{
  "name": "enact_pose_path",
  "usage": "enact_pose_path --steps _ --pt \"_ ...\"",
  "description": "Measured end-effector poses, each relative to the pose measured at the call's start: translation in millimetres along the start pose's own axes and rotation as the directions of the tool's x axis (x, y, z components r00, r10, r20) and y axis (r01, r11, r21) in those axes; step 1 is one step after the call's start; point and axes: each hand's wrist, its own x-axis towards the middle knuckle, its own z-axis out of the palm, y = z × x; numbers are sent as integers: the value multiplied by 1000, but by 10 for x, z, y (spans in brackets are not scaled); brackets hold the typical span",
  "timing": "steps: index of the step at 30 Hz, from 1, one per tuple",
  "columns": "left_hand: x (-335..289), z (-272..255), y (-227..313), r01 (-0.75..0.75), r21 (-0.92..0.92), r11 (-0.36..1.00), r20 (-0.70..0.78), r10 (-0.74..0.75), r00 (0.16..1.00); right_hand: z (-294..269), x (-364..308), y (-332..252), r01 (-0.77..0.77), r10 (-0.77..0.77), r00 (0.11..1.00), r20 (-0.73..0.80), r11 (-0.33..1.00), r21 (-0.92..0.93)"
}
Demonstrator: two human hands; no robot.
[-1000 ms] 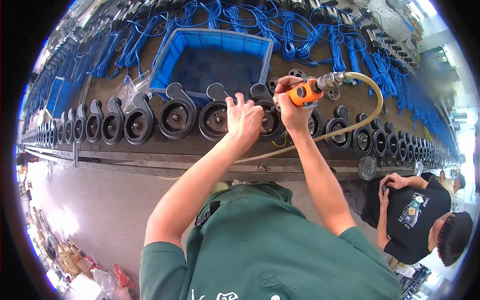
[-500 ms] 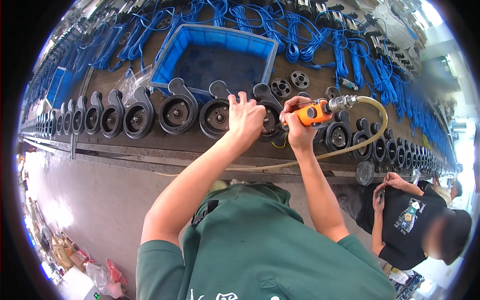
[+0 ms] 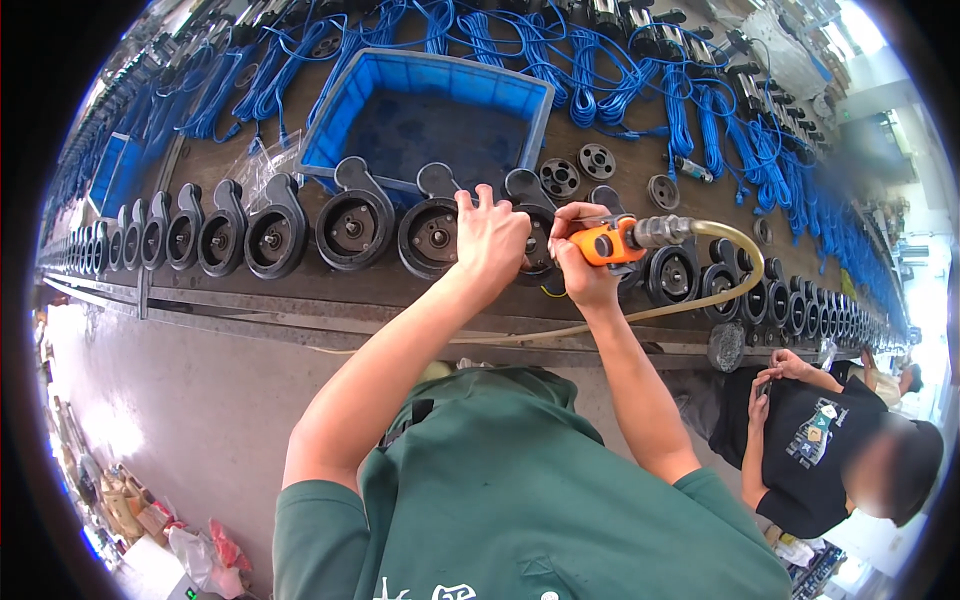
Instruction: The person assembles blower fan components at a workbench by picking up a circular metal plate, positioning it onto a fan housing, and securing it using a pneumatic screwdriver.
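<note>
Along the bench edge stands a row of black round housings with a knob-like arm on top. My left hand (image 3: 490,238) is at the left rim of one black round housing (image 3: 540,225), thumb side against it. Two of its fingers stick up beside the neighbouring housing (image 3: 428,240). Wrapped in my right hand (image 3: 588,275) is an orange air tool (image 3: 608,243), its metal coupling (image 3: 662,232) and pale hose pointing right. The tool's working end is hidden by my fingers, close to the housing's right side.
An open blue crate (image 3: 430,130) stands behind the row. Loose metal discs (image 3: 597,161) lie to its right. Bundled blue cables (image 3: 585,85) cover the back of the bench. The hose (image 3: 745,285) loops in front of housings on the right. A co-worker (image 3: 810,440) in black works at the right.
My right hand and the air tool have shifted slightly left and down, closer to the housing. My left hand stays in place. The co-worker's hands have moved a little.
</note>
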Motion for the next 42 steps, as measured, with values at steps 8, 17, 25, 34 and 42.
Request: enact_pose_path --steps 8,17,25,34,42 --pt "-434 137 139 1 -348 937 -465 -174 868 12 442 45 46 -35 994 -105 994 100" --pt "-767 531 362 371 -913 171 216 -571 792 36 519 142 -7 22 995 -96 987 162" --pt "-408 819 417 354 -935 -4 276 -634 722 62 494 182 11 -10 1000 -16 1000 10" --pt "-381 760 552 350 -937 10 227 -744 629 117 563 260 33 -31 999 -30 998 62" --pt "-369 756 549 332 -943 22 201 -757 622 133 590 228 28 -21 998 -61 994 104"
